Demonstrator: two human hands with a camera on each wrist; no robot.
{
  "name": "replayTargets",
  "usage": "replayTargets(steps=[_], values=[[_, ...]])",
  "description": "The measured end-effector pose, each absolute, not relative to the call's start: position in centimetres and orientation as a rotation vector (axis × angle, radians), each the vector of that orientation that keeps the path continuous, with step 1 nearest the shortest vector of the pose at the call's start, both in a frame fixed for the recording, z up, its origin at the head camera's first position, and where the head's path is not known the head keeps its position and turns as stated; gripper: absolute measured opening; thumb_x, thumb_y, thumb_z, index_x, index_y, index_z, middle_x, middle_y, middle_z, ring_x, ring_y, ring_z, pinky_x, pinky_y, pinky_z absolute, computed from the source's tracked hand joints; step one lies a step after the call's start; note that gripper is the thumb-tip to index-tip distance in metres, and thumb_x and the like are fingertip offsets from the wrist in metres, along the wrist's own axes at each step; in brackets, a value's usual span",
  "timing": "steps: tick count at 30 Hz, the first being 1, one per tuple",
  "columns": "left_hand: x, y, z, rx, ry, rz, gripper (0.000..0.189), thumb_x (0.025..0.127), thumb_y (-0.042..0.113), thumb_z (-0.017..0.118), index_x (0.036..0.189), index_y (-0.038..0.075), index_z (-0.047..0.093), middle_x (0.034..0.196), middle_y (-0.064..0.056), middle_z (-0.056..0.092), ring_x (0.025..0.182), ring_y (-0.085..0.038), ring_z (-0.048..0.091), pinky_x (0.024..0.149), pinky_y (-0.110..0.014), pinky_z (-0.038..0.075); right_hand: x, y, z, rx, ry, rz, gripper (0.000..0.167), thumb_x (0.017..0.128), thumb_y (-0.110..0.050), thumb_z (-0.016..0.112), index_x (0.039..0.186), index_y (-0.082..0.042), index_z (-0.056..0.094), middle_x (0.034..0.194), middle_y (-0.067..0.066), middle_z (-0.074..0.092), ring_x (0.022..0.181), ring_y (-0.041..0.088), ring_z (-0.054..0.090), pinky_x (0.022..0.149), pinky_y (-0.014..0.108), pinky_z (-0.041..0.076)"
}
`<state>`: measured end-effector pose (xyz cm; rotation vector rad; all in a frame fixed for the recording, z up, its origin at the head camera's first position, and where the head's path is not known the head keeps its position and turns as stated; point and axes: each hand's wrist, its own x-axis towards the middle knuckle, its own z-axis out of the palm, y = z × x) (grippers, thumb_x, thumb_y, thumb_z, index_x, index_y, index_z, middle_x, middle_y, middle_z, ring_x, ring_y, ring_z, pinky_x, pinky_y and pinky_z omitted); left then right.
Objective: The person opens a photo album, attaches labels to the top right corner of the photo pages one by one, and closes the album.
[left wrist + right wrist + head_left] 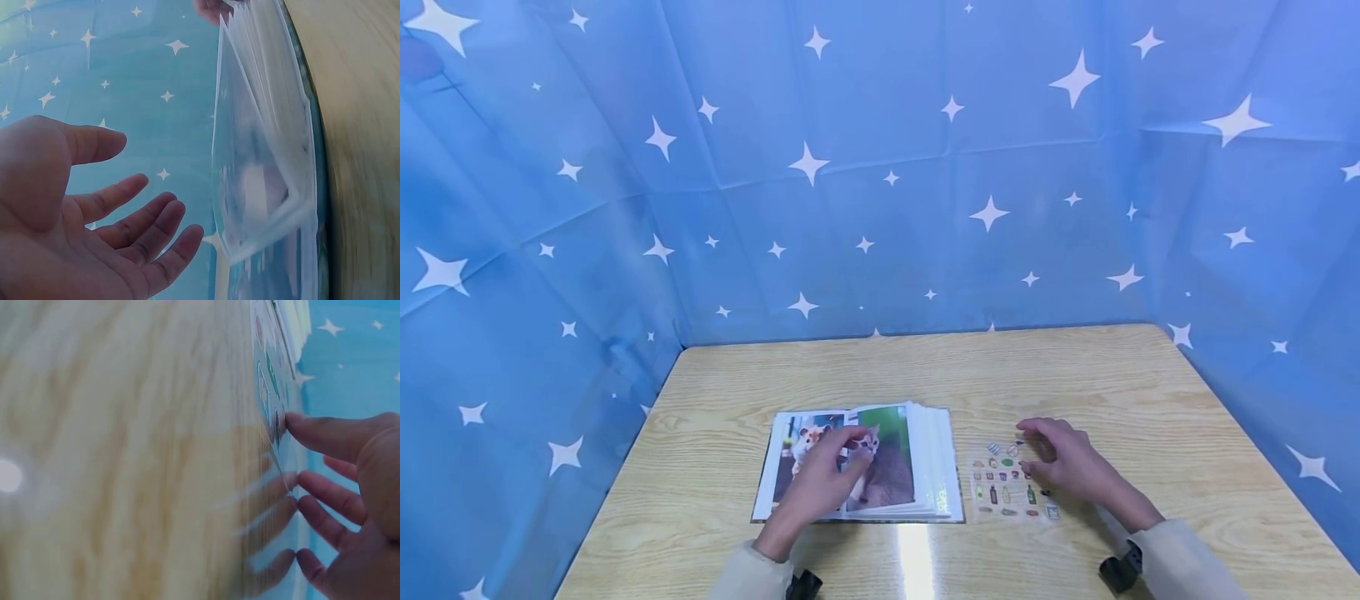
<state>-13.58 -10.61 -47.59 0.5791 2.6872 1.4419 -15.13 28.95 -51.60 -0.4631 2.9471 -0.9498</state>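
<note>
A photo album (955, 483) lies open on the table, showing a hamster picture (811, 442) on the left page and a cat picture (891, 467) on the right. My left hand (822, 477) hovers over the middle of the album, fingers spread and loosely bent, palm bare in the left wrist view. To the album's right lies a clear sticker sheet (1000, 492) with small food and bottle pictures. My right hand (1069, 462) is at the sheet's right edge. In the right wrist view, its thumb touches the sheet and its fingertips rest at the tabletop, apart from the thumb.
The wooden table (730, 383) extends around the album and sheet. A blue curtain (880, 208) with white stars hangs behind the table and along both sides. Dark wrist cameras (1122, 571) sit at both sleeves. Light glares off the tabletop near the front.
</note>
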Motion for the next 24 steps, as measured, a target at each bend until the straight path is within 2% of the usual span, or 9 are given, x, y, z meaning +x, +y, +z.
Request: replayTargets(steps=[4,9,15,18,21,24], values=[[-13.7,-9.8,-47.5,0.604,2.63,1.456,0.04,0.097,0.019,0.062,0.134,0.003,0.056,0.122,-0.014,0.064,0.112,-0.03,0.061,0.093,-0.046,0.053,-15.2,29.0,-51.7,-0.459,2.938,-0.982,0.055,0.081,-0.018,0.081,0.129,-0.006,0.059,0.114,0.006,0.068,0.114,0.039,0.055,0.095,0.063,0.03],[-13.7,-8.5,-47.3,0.606,2.599,1.431,0.041,0.097,0.022,0.062,0.134,0.005,0.056,0.126,-0.014,0.063,0.115,-0.03,0.061,0.096,-0.046,0.052,-15.2,29.0,-51.8,-0.46,2.918,-1.005,0.055,0.081,-0.016,0.081,0.129,-0.004,0.058,0.112,0.005,0.067,0.111,0.035,0.058,0.099,0.065,0.034],[-13.8,-7.0,-47.0,0.669,2.542,1.449,0.041,0.098,0.024,0.061,0.133,0.004,0.057,0.126,-0.015,0.063,0.113,-0.03,0.062,0.095,-0.046,0.052,-15.1,29.0,-51.7,-0.476,2.908,-1.04,0.053,0.082,-0.015,0.08,0.129,-0.004,0.059,0.111,0.004,0.066,0.11,0.033,0.059,0.096,0.059,0.043],[-13.9,-6.1,-47.1,0.707,2.528,1.453,0.04,0.098,0.024,0.061,0.133,0.005,0.058,0.122,-0.013,0.064,0.106,-0.024,0.063,0.092,-0.04,0.054,-15.0,29.0,-51.7,-0.488,2.902,-1.06,0.053,0.082,-0.013,0.08,0.129,-0.003,0.059,0.112,0.005,0.066,0.109,0.031,0.062,0.092,0.053,0.05],[-14.1,-5.3,-47.4,0.704,2.522,1.442,0.037,0.098,0.027,0.062,0.13,0.01,0.061,0.114,-0.008,0.066,0.095,-0.013,0.062,0.084,-0.03,0.053,-15.1,28.9,-51.7,-0.5,2.889,-1.08,0.053,0.081,-0.01,0.08,0.129,-0.002,0.058,0.112,0.007,0.066,0.107,0.031,0.063,0.09,0.05,0.053],[-14.1,-4.5,-47.7,0.701,2.486,1.451,0.035,0.098,0.026,0.062,0.129,0.01,0.061,0.111,-0.008,0.066,0.09,-0.009,0.06,0.079,-0.025,0.051,-15.2,28.8,-51.8,-0.518,2.876,-1.088,0.051,0.081,-0.008,0.079,0.128,-0.002,0.059,0.109,0.005,0.065,0.106,0.031,0.064,0.089,0.048,0.054]])
